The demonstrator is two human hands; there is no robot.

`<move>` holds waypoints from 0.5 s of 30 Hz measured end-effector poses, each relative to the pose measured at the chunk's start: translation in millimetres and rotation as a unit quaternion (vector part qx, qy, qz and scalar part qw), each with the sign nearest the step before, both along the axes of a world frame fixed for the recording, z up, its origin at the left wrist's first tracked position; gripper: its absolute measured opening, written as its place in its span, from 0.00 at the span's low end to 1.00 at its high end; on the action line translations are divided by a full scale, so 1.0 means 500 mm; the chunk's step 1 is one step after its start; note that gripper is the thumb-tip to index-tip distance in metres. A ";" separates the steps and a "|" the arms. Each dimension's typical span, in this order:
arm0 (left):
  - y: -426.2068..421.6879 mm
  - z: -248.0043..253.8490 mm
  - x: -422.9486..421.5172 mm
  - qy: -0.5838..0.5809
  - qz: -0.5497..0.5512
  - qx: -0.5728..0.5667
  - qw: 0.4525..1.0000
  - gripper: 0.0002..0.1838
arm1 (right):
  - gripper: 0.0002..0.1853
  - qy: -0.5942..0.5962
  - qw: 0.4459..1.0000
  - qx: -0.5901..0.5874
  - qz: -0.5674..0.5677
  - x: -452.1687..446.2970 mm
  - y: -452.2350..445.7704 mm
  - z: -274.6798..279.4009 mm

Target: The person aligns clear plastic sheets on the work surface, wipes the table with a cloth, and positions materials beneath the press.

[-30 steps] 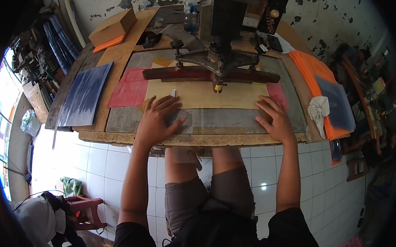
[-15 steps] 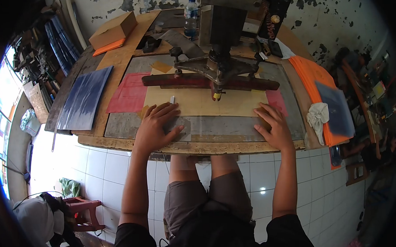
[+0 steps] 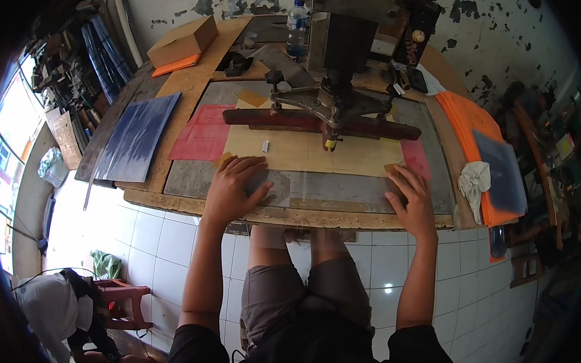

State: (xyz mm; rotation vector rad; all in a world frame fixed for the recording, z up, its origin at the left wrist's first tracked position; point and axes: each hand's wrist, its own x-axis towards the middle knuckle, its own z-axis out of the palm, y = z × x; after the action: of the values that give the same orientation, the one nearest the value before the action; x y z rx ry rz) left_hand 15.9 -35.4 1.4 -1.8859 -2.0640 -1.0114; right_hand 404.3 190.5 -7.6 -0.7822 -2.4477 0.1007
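Observation:
My left hand [image 3: 234, 189] lies palm down, fingers outstretched, at the near left corner of a cream sheet [image 3: 315, 156], its thumb apart. My right hand [image 3: 412, 202] is at the sheet's near right corner, fingers extended and thumb spread. Neither hand grips anything. A thin transparent sheet seems to lie between them, its outline hard to make out. Near my left fingertips sits a small white piece [image 3: 265, 146]. Pink-red sheet material [image 3: 198, 135] shows at both ends of the cream sheet. Above its far part hangs a press head with a dark red bar [image 3: 366, 129].
Blue-tinted plastic sheets [image 3: 139, 137] lie at the left. Orange sheets [image 3: 464, 119], a white cloth [image 3: 474, 178] and more blue-tinted plastic [image 3: 499, 172] are at the right. Farther back stand a cardboard box [image 3: 182, 42] and a bottle [image 3: 296, 29]. A person [image 3: 53, 312] is at lower left.
My left fingers have drawn back from the white piece toward the table's near edge. My right hand has shifted slightly nearer me. The whole view has moved a little.

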 end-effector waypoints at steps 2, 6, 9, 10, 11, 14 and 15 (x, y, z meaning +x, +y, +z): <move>-0.014 0.000 0.007 0.005 0.023 0.021 1.000 0.19 | 0.19 0.030 1.000 0.001 0.008 0.002 -0.011 0.003; -0.051 -0.026 0.024 -0.009 0.069 0.056 0.996 0.14 | 0.09 0.093 0.995 -0.012 0.020 0.017 -0.013 -0.001; -0.067 -0.051 0.029 -0.015 0.123 0.089 0.988 0.12 | 0.08 0.137 0.991 -0.011 0.005 0.023 -0.009 -0.013; -0.072 -0.060 0.032 -0.015 0.142 0.100 0.985 0.11 | 0.07 0.143 0.990 -0.014 0.003 0.025 -0.008 -0.016; -0.075 -0.075 0.035 -0.011 0.163 0.137 0.977 0.13 | 0.07 0.150 0.989 -0.017 0.001 0.027 -0.006 -0.018; -0.074 -0.140 0.045 0.025 0.226 0.216 0.950 0.18 | 0.06 0.166 0.986 -0.011 0.000 0.023 -0.009 -0.016; -0.076 -0.166 0.050 0.052 0.247 0.220 0.942 0.20 | 0.06 0.171 0.985 -0.007 -0.002 0.022 -0.010 -0.015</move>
State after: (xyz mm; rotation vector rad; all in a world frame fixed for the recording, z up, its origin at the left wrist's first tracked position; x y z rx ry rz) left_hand 40.7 -73.2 -81.8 -1.1025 -1.8993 -1.0901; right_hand 415.5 185.5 -15.1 -0.7101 -2.1215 0.2328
